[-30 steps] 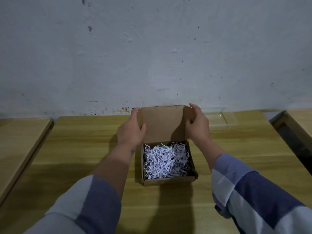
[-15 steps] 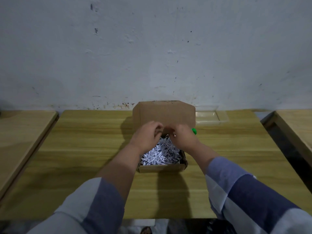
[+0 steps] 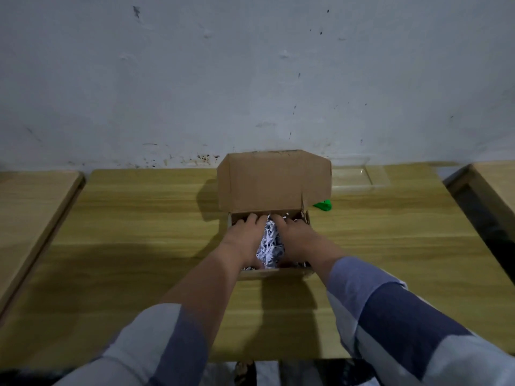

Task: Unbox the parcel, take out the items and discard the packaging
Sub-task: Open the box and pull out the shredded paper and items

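A small brown cardboard box (image 3: pixel 274 179) stands on the wooden table, its lid flap raised toward the wall. White shredded paper (image 3: pixel 269 246) fills it. My left hand (image 3: pixel 242 239) and my right hand (image 3: pixel 296 236) are both pushed down into the box, one on each side of the shreds, fingers spread and partly buried. Whatever lies under the paper is hidden.
A small green object (image 3: pixel 323 205) lies on the table just right of the box. A clear plastic tray (image 3: pixel 355 174) sits against the wall behind it. Other wooden tables flank this one at left (image 3: pixel 30 201) and right (image 3: pixel 498 176), with gaps between.
My hands left the lid flap, came together over the shredded paper, and have now sunk into the box on either side of it. The view has shifted a little.
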{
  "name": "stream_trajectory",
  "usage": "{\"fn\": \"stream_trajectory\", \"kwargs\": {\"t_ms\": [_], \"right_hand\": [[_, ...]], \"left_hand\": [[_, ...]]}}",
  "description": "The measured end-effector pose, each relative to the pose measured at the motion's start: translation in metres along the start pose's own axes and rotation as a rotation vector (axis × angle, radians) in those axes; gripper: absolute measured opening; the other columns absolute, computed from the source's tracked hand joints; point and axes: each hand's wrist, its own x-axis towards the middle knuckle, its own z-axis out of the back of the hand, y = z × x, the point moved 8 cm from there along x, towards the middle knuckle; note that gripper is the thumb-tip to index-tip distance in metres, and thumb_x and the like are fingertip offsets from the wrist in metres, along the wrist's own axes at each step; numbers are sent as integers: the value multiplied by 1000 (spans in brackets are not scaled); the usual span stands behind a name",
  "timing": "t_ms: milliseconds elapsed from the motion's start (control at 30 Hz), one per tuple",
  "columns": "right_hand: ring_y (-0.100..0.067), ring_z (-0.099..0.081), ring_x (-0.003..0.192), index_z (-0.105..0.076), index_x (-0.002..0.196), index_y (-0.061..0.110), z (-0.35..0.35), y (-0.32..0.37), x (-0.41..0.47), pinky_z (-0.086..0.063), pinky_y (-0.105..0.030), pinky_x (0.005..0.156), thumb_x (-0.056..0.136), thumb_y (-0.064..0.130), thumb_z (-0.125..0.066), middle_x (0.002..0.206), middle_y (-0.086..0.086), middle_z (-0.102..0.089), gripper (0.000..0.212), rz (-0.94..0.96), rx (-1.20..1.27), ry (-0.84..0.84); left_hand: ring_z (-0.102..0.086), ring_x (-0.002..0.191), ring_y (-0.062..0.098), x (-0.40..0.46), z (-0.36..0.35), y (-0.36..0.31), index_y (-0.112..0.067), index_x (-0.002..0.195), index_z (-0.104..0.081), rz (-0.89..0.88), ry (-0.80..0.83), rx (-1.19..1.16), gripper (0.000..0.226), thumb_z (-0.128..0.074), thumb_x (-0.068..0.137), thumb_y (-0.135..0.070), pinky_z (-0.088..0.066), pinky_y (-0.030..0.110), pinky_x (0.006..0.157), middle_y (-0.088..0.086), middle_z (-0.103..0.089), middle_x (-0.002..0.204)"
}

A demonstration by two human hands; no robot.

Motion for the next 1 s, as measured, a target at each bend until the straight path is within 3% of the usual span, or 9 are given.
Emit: {"fn": "stream_trajectory", "kwargs": {"t_ms": [233,367,600,800,1000], "right_hand": [[-35,-41,128,-24,140,12,4,0,-4,-33,-38,106,64,30,-82,140,-13,-36,98,17,67,-116],[-34,-42,127,-25,139,10,2,1,-5,-33,-37,105,68,28,-80,143,-12,-39,92,20,62,-82],[-28,-31,140,-14,147,8,-2,5,-2,-22,-38,116,73,34,-77,152,-12,-30,101,44,-9,-44],[-30,-55,116,-39,132,12,3,-1,-4,-44,-35,96,73,22,-73,130,-11,-54,69,0,151,-138],[-32,-60,105,-47,120,13,12,-6,-8,-47,-35,83,72,21,-72,116,-12,-62,54,-26,278,-209]], "left_hand": [[-46,122,30,3,-2,3,-9,142,-28,8,-70,47,99,-83,66,-41,-37,36,103,9,-45,138],[-48,119,29,6,-2,2,-9,134,-36,1,-48,128,91,-82,65,-47,-40,36,100,9,-53,131],[-49,121,30,6,-9,3,-8,146,-21,-44,-30,170,103,-81,69,-41,-41,38,103,10,-45,139],[-54,114,28,4,-6,3,-11,140,-30,-100,-111,155,93,-77,70,-49,-41,37,97,8,-56,128],[-49,122,28,2,4,5,-14,142,-30,-97,-92,-8,89,-79,72,-39,-41,38,100,7,-51,137]]}}
